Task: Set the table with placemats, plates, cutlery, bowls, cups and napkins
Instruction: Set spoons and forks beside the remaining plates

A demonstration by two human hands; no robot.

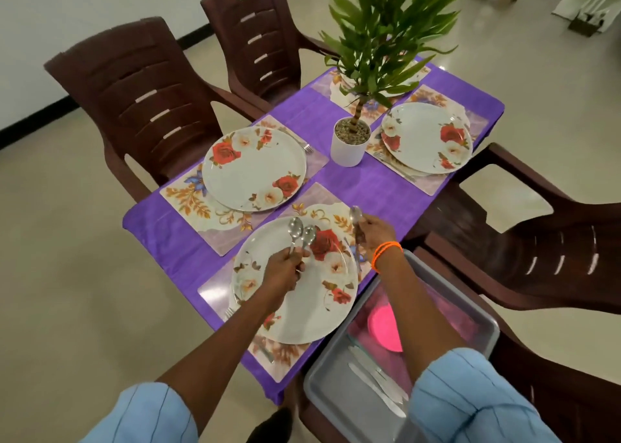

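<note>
The left hand grips two spoons by their handles, bowls up, above the near plate. The right hand holds one spoon upright just beside that plate's right edge. The plate lies on a placemat on the purple tabletop. Two more plates lie on mats further away. A grey tray with knives stands at the right.

Take the potted plant as your centre: one plate lies left of it on a placemat, another plate right, a third plate before it, nearest you. The tray sits right of that nearest plate, knives in it.
</note>
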